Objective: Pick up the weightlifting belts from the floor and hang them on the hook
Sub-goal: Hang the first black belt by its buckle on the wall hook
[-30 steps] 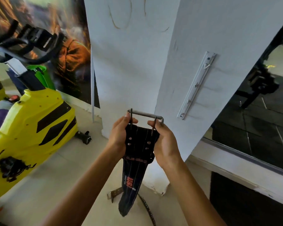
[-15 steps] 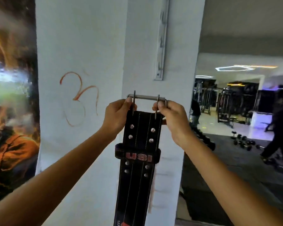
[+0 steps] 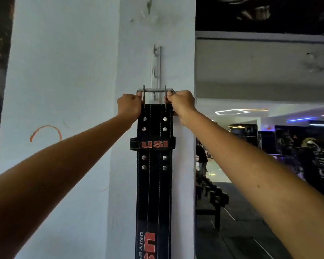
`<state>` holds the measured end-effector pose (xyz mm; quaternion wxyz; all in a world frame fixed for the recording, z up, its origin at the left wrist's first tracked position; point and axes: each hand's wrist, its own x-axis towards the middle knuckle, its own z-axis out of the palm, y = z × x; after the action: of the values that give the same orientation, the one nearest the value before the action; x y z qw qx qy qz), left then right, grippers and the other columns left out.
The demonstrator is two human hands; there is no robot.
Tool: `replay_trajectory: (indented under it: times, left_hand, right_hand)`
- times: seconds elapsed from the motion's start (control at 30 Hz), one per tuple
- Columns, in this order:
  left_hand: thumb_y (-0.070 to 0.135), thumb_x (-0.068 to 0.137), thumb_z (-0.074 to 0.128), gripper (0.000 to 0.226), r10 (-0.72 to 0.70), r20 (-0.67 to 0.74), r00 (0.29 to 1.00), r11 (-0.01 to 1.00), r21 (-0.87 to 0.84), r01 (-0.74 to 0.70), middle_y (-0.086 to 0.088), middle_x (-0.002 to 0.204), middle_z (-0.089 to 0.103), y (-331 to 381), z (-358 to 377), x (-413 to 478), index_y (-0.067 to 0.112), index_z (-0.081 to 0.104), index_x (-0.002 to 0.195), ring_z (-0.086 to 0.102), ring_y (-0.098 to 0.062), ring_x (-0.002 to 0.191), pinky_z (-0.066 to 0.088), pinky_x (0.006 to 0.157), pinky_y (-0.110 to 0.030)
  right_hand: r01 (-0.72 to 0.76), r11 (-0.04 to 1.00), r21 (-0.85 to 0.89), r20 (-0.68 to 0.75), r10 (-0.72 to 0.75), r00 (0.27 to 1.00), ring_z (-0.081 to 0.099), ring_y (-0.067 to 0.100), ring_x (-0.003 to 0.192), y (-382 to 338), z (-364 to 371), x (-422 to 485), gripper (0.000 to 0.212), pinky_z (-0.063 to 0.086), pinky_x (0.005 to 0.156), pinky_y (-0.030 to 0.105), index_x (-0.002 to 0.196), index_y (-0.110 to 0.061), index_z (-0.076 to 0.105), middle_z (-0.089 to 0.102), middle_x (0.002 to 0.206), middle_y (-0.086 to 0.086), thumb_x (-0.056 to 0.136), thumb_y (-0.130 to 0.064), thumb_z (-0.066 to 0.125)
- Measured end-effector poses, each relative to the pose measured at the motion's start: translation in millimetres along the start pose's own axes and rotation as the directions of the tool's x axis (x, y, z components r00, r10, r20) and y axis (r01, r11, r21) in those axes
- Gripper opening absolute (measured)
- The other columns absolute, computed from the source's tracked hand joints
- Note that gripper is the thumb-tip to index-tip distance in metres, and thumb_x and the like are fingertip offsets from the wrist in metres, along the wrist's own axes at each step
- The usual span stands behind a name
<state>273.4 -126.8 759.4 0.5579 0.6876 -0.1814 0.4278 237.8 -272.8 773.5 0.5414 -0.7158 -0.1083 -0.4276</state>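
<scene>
L hand (image 3: 129,106) and R hand (image 3: 180,105) each pinch an end of the belt (image 3: 153,184) buckle (image 3: 155,90), at 9 and 3 o'clock of it. Prob. keeps the bar level to catch the lowest hook (image 3: 154,95) on the wall rail (image 3: 155,68). Strap hangs straight to 6 o'clock against the pillar (image 3: 181,146). Reads "USI" in red on the loop; lower text partly cut off.

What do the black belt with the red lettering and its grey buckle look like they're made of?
The black belt with red lettering looks like matte leather or suede: soft, unshiny face, white stitch lines, round rivets. Its grey buckle looks like bare metal: thin straight bars with a dull sheen. Both hands grip it.
</scene>
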Motion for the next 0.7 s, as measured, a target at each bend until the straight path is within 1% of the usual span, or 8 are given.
replay_trajectory:
  times: [0.07,0.13,0.2,0.3,0.37,0.47,0.6,0.7]
  left_hand:
    - [0.035,0.098,0.044,0.047,0.013,-0.002,1.000,1.000,-0.019,-0.013,-0.014,0.078,0.066,-2.5,5.1,-1.5,0.000,0.067,0.075,0.060,-0.026,0.071,0.050,0.070,-0.033]
    - [0.037,0.097,0.045,0.045,0.014,0.000,1.000,0.999,-0.049,-0.014,-0.008,0.073,0.063,-6.6,5.9,-3.0,0.007,0.064,0.070,0.060,-0.025,0.071,0.051,0.073,-0.036]
    - [0.038,0.097,0.044,0.045,0.013,0.004,1.000,0.998,-0.058,-0.013,-0.005,0.069,0.061,-8.5,5.8,-3.7,0.010,0.061,0.066,0.060,-0.024,0.069,0.052,0.073,-0.037]
    - [0.036,0.098,0.043,0.045,-0.002,-0.016,1.000,0.997,-0.082,0.001,-0.004,0.068,0.058,-3.1,6.7,-3.5,0.007,0.059,0.067,0.054,-0.021,0.064,0.048,0.067,-0.034]
    - [0.036,0.097,0.044,0.044,-0.040,-0.036,0.999,0.996,-0.085,0.036,-0.004,0.068,0.056,1.1,7.9,0.6,0.005,0.059,0.069,0.053,-0.020,0.063,0.048,0.066,-0.034]
    - [0.038,0.095,0.048,0.040,-0.163,-0.018,0.987,0.986,-0.046,0.162,-0.004,0.069,0.054,-2.1,9.9,7.5,0.004,0.058,0.075,0.056,-0.025,0.073,0.052,0.075,-0.038]
    - [0.047,0.094,0.046,0.047,-0.173,0.030,0.984,0.984,-0.045,0.174,-0.004,0.068,0.052,-11.3,7.8,0.8,0.009,0.051,0.067,0.054,-0.023,0.070,0.050,0.070,-0.036]
    - [0.056,0.092,0.043,0.054,-0.164,0.072,0.984,0.986,-0.032,0.166,-0.005,0.071,0.055,-13.7,1.7,-9.3,0.010,0.050,0.065,0.058,-0.025,0.072,0.055,0.074,-0.040]
  right_hand:
    - [0.006,1.000,-0.023,-0.027,-0.007,1.000,0.063,0.028,0.079,4.9,0.0,1.3,0.035,0.054,0.074,0.043,0.091,0.007,0.073,0.074,0.094,0.022,0.093,-0.024,0.059]
    - [0.007,1.000,-0.014,-0.032,-0.007,0.999,0.059,0.024,0.076,9.8,0.1,1.1,0.034,0.045,0.067,0.033,0.090,0.006,0.074,0.071,0.086,0.016,0.094,-0.024,0.059]
    - [0.019,1.000,-0.018,-0.035,-0.019,0.999,0.055,0.022,0.073,11.4,0.3,0.4,0.033,0.040,0.065,0.030,0.078,0.002,0.071,0.065,0.076,0.011,0.094,-0.023,0.058]
    - [0.033,0.999,-0.022,-0.057,-0.034,0.998,0.049,0.021,0.067,6.1,3.4,1.9,0.040,0.035,0.058,0.027,0.056,-0.009,0.054,0.053,0.061,0.005,0.094,-0.021,0.058]
    - [0.015,1.000,-0.020,-0.071,-0.017,0.997,0.045,0.021,0.064,2.0,4.6,4.3,0.042,0.031,0.051,0.027,0.055,-0.010,0.048,0.049,0.060,0.004,0.094,-0.022,0.058]
    - [-0.069,0.998,0.001,-0.062,0.069,0.996,0.049,0.021,0.065,2.5,6.3,4.7,0.037,0.033,0.048,0.025,0.062,-0.003,0.060,0.054,0.066,0.005,0.093,-0.024,0.060]
    - [-0.107,0.994,0.018,-0.055,0.108,0.993,0.044,0.018,0.055,13.6,8.0,-3.2,0.049,0.033,0.050,0.028,0.050,-0.013,0.046,0.046,0.056,0.001,0.093,-0.032,0.059]
    - [-0.085,0.996,0.009,-0.073,0.086,0.994,0.037,0.018,0.050,19.8,9.3,-14.5,0.059,0.028,0.052,0.032,0.046,-0.016,0.037,0.039,0.051,0.000,0.094,-0.042,0.056]
